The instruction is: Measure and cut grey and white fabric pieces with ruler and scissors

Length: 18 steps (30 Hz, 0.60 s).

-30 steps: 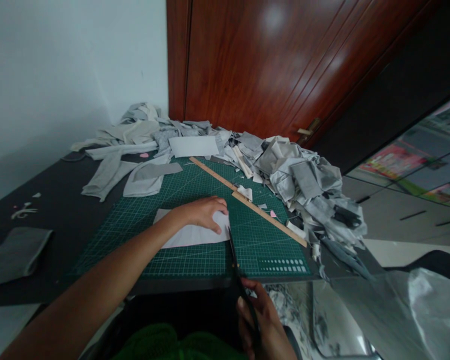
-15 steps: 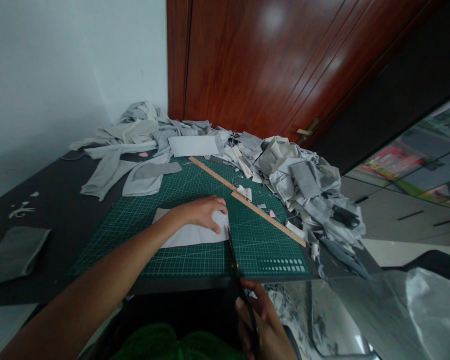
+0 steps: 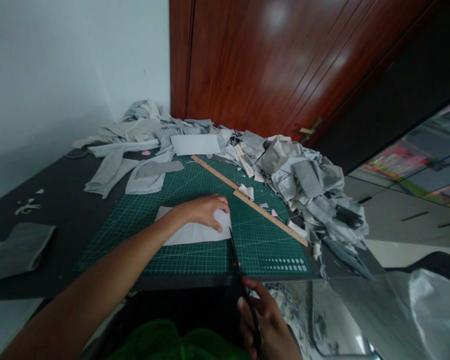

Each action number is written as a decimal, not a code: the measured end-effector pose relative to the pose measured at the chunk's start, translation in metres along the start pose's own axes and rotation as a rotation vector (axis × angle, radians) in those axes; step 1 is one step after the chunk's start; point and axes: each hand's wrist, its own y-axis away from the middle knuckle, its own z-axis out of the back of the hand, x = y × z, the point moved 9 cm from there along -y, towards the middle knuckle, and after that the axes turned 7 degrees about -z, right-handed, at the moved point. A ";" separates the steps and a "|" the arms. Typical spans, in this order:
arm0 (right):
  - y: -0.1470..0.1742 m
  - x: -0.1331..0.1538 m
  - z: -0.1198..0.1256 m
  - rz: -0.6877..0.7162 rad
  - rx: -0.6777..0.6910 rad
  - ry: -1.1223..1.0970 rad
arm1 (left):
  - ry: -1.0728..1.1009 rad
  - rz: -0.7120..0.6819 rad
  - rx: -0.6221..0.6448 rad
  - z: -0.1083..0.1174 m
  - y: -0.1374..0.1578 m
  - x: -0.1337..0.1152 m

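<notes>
A white rectangular piece of cloth or paper [image 3: 195,233] lies flat on the green cutting mat [image 3: 187,265]. My left hand [image 3: 206,212] rests on it near the right end, pressing down with the thumb apart from the fingers. Black scissors [image 3: 235,257] are in my right hand [image 3: 264,317], its fingers wrapped round the handles below the table's front edge. The blades point away from me, nearly together, with their tips at the piece's right edge, close to my left thumb. Whether they touch the piece, I cannot tell.
A wooden ruler [image 3: 270,217] lies slantwise across the mat. Heaped grey and beige fabric scraps [image 3: 300,175] line the back and right side. A white sheet [image 3: 195,145] lies at the back. Folded grey cloth [image 3: 20,250] lies on the left of the dark table [image 3: 78,200].
The view has shifted slightly, so everything sits a little further right. Both hands, the scissors and the white piece keep nearly the same places relative to each other.
</notes>
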 end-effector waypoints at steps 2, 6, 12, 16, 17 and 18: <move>-0.001 -0.002 0.001 -0.027 0.011 -0.038 | 0.020 -0.005 -0.006 0.000 0.001 0.003; -0.005 -0.004 0.004 -0.064 0.038 -0.105 | 0.089 0.011 -0.042 0.001 0.002 0.015; -0.013 0.002 -0.002 -0.064 0.075 -0.141 | 0.050 0.002 -0.048 -0.001 0.002 0.019; -0.020 0.006 -0.010 -0.013 0.061 -0.090 | 0.068 -0.001 -0.042 -0.002 0.002 0.019; -0.022 0.007 -0.013 -0.001 0.060 -0.078 | 0.070 0.002 -0.042 -0.001 0.003 0.019; -0.023 0.008 -0.015 0.011 0.060 -0.066 | 0.073 0.005 -0.045 -0.001 0.003 0.019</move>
